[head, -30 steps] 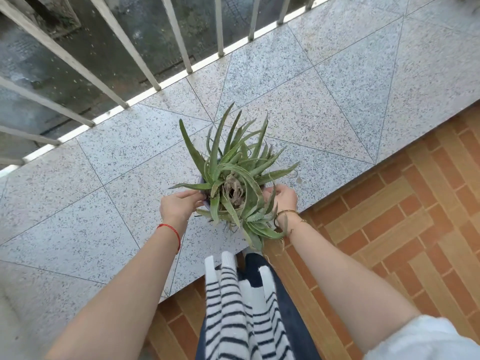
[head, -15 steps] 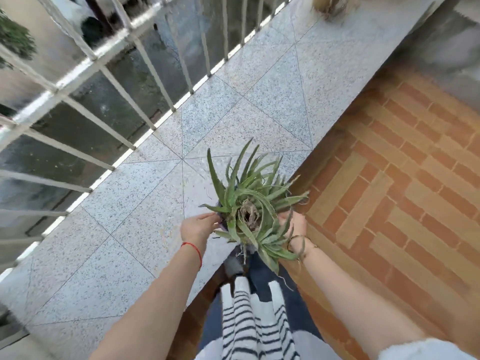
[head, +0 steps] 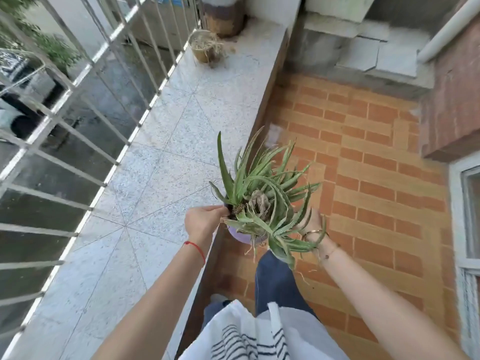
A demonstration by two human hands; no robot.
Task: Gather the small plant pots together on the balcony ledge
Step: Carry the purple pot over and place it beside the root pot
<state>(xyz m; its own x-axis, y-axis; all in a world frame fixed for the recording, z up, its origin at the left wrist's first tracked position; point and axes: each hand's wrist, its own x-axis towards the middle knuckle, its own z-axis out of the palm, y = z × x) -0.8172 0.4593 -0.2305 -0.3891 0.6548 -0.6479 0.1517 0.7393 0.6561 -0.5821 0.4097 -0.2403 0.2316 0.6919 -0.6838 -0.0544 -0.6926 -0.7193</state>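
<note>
Both hands clamp one pot (head: 242, 236) between them, left hand (head: 204, 220) on its left rim, right hand (head: 310, 222) on its right. It hangs off the ledge (head: 166, 157), over the brick floor (head: 363, 162). Another pot (head: 205, 46) stands far down the ledge.

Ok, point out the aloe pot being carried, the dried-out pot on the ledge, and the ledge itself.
aloe pot (head: 240, 236), head view, lilac wall under the leaves.
dried-out pot (head: 201, 51), head view, yellowish side wall.
ledge (head: 166, 152), head view, bare speckled tile.

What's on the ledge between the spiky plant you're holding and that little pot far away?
Nothing: in the head view, the ledge is bare speckled stone between the spiky plant and the little pot.
</note>
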